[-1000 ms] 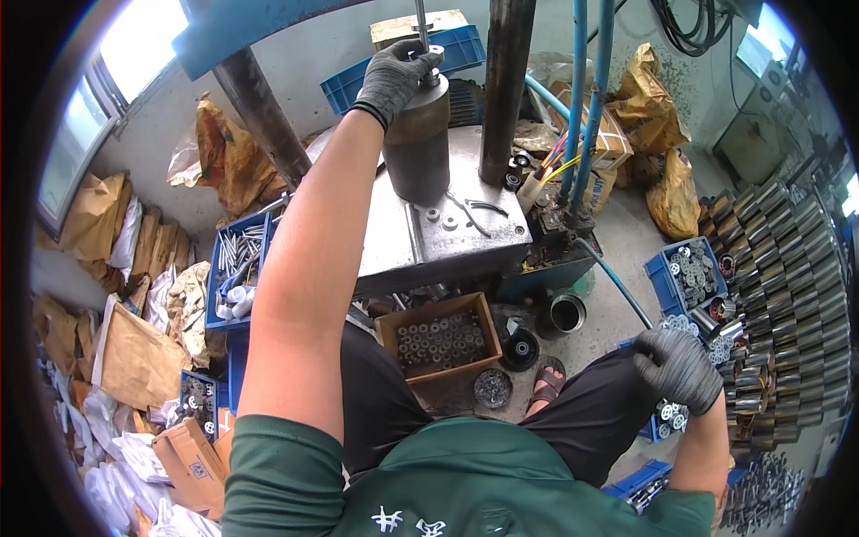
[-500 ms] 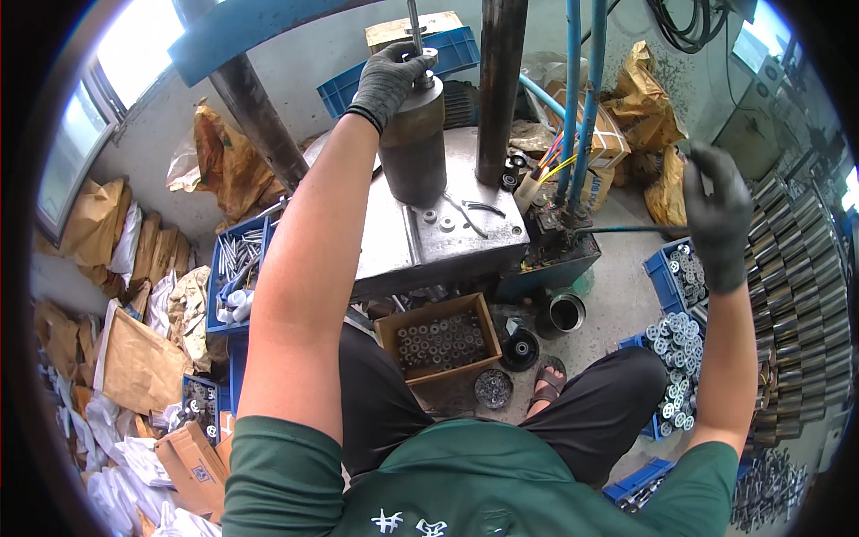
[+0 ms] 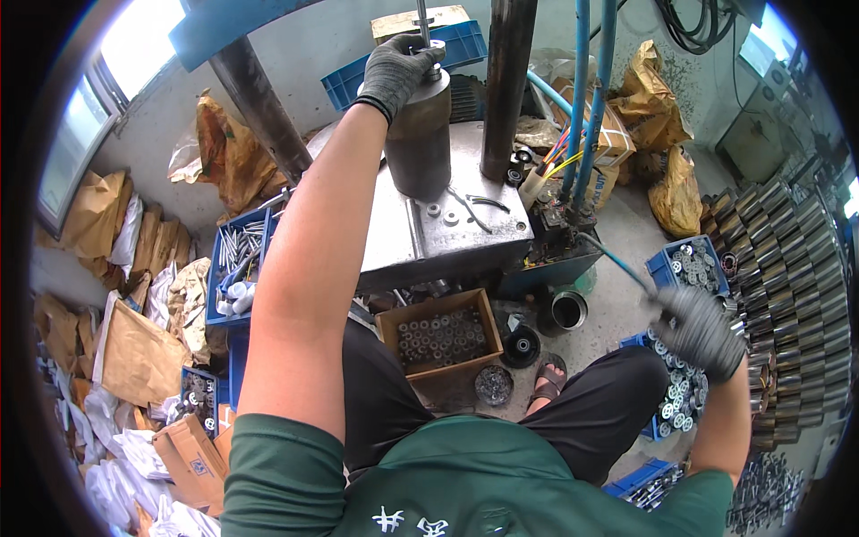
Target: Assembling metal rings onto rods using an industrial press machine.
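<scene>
My left hand [image 3: 398, 79], in a dark grey glove, reaches up to the top of a thick steel cylinder [image 3: 420, 148]. Its fingers close round a small shiny metal fitting [image 3: 438, 51] beside a thin upright rod [image 3: 422, 14]; the fingers hide part of it. The cylinder stands on a metal block [image 3: 394, 246]. Two small metal rings [image 3: 450, 217] and a pair of dark-handled pliers [image 3: 474, 213] lie by its base. On the right, my gloved right hand [image 3: 705, 333], smeared by motion, appears closed at the end of a slanting lever [image 3: 617, 261].
Thick posts [image 3: 508, 98] and blue pipes [image 3: 583, 98] flank the block. Below it stands a cardboard box [image 3: 488, 358] of small rings. Blue bins [image 3: 660, 268] of metal parts stand right, beside stacked tubes [image 3: 787, 295]. Another blue bin [image 3: 213, 304] holds bolts at left.
My right hand has swung down, and the lever, level before, now slopes down towards it. My left hand stays at the top of the cylinder.
</scene>
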### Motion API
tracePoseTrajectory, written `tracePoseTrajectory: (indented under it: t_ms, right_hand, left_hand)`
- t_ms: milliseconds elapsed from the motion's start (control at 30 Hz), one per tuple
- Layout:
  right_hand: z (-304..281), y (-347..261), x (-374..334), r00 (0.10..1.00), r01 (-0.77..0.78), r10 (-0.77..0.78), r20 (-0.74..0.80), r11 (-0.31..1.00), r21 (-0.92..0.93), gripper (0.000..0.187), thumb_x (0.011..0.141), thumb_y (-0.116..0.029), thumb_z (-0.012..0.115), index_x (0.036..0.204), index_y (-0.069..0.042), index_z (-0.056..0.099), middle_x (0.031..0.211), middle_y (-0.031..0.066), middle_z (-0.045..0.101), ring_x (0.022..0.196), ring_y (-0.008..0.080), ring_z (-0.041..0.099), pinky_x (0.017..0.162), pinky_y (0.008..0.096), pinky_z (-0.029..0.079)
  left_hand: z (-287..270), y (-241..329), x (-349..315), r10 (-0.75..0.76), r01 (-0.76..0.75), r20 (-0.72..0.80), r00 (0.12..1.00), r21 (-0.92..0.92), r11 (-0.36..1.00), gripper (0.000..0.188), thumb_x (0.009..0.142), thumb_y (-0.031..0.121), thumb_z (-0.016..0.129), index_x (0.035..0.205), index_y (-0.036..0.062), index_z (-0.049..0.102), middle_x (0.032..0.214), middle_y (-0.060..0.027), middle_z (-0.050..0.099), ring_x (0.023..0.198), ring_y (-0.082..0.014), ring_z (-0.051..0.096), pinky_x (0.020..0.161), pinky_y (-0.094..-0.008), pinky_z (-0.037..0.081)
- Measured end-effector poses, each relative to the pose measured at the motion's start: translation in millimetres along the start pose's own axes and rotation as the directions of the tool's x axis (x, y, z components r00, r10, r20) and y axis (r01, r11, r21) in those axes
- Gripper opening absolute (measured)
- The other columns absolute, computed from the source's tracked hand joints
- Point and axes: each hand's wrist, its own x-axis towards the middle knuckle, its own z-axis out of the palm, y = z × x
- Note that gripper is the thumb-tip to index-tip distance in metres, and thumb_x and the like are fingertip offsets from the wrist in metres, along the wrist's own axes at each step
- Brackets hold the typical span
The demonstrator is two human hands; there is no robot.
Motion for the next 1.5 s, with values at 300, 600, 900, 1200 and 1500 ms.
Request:
tracePoseTrajectory:
  t_ms: [300,600,900,1200,1500]
  right_hand:
    - [38,-12,-32,0.989,-0.040,0.049,0.140,0.997,-0.067,0.022,0.083,-0.018,0.068,0.097,-0.002,0.073,0.087,0.0228,0.071,0.085,0.0429,0.070,0.077,0.0495,0.058]
    - [25,-7,-28,0.982,-0.068,0.064,0.177,0.998,0.015,0.035,0.084,-0.017,0.068,0.115,-0.002,0.073,0.091,0.0227,0.073,0.086,0.0400,0.072,0.080,0.0469,0.058]
    - [24,-5,-29,0.974,-0.068,0.066,0.216,0.998,0.002,0.033,0.086,-0.016,0.069,0.115,-0.002,0.072,0.094,0.0197,0.073,0.089,0.0371,0.073,0.082,0.0440,0.059]
    - [27,1,-30,0.969,0.067,-0.056,0.241,0.997,-0.035,0.029,0.087,-0.012,0.067,0.113,-0.002,0.074,0.097,0.0209,0.073,0.093,0.0396,0.072,0.085,0.0451,0.058]
    - [26,2,-31,0.981,0.020,-0.024,0.193,0.999,0.025,0.030,0.088,-0.015,0.065,0.114,-0.002,0.074,0.100,0.0234,0.074,0.095,0.0415,0.072,0.087,0.0463,0.058]
  left_hand:
    - [-2,3,-6,-0.017,0.019,0.025,1.000,-0.067,0.998,0.037,0.088,0.022,0.086,0.115,0.0001,0.074,0.089,-0.0061,0.075,0.080,-0.0108,0.071,0.076,-0.0255,0.061]
    - [-4,1,-3,0.037,-0.037,0.000,0.999,0.075,0.996,0.042,0.087,0.028,0.086,0.117,0.0009,0.075,0.091,-0.0062,0.077,0.081,-0.0118,0.072,0.082,-0.0267,0.058]
    - [-5,-5,1,0.028,-0.028,0.010,1.000,0.020,0.999,0.045,0.081,0.034,0.090,0.116,0.0089,0.079,0.094,-0.0061,0.078,0.087,-0.0138,0.072,0.083,-0.0304,0.057]
    - [-6,3,-4,0.044,-0.045,0.012,0.999,0.094,0.995,0.043,0.087,0.030,0.087,0.119,0.0023,0.075,0.096,-0.0069,0.077,0.086,-0.0128,0.071,0.084,-0.0274,0.057]
    - [-6,7,-7,0.030,-0.030,0.003,1.000,0.128,0.991,0.045,0.085,0.034,0.087,0.118,0.0050,0.077,0.097,-0.0062,0.078,0.090,-0.0131,0.071,0.088,-0.0281,0.056]
